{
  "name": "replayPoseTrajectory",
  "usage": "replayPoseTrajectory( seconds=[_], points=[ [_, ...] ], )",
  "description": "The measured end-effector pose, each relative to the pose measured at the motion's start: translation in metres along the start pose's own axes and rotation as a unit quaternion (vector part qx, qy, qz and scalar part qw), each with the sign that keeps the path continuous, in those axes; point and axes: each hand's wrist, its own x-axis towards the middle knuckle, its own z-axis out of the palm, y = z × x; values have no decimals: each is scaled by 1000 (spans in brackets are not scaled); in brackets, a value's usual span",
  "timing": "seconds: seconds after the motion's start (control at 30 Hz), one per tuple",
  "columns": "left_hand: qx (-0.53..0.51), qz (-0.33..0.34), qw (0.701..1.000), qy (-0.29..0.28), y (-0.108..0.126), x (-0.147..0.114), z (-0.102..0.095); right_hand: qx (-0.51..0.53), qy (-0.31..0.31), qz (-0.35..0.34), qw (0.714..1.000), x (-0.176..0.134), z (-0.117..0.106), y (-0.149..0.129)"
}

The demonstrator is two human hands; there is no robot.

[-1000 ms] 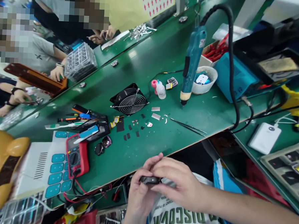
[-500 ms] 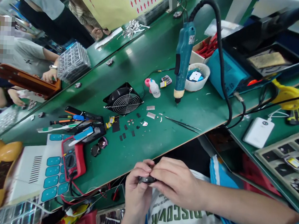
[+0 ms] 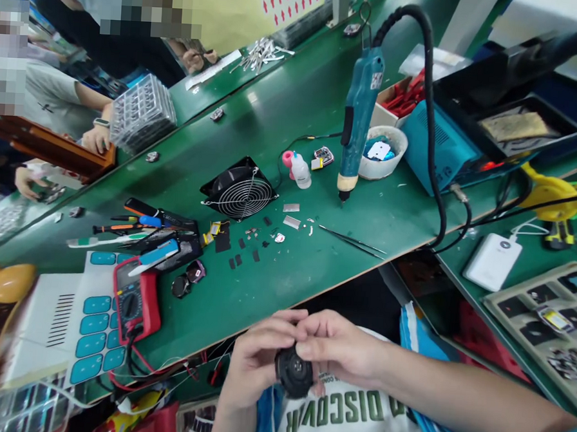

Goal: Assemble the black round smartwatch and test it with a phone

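On my feed, the left hand [image 3: 256,356] and the right hand [image 3: 334,344] both grasp one round black case [image 3: 294,374], dull-faced with small metallic dots near its middle; the right pinches its upper rim, the left clasps its left side. It sits at the near side of the smooth green bench [image 3: 251,278], in front of a white printed garment [image 3: 350,409]. Farther off I count one black fan [image 3: 241,194] with a ringed wire guard, one slim pair of metal tweezers [image 3: 351,242], two flat silvery rectangles [image 3: 292,222] and one translucent squeeze bottle [image 3: 302,173]. One teal electric screwdriver [image 3: 359,107] hangs to the right. Left, I see one red-framed multimeter [image 3: 130,298] and two dark round pieces [image 3: 180,287], side by side.
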Motion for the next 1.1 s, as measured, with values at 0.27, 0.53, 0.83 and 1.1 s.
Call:
replayPoseTrajectory(
  seconds=[0.27, 0.53, 0.83, 1.1],
  points=[
    [13, -40, 988, 146, -1, -1, -13, -171, 69, -98, 978, -1, -7, -1],
    [35, -177, 965, 189, 4, -5, 5, -557, 144, -280, 769, -3, -3, -22],
    [157, -29, 964, 214, -24, -22, 17, -385, 226, -207, 870, 7, -3, -7],
    [99, -27, 950, 296, -29, -34, 21, -466, 201, -294, 810, 20, 6, 8]
  ],
)
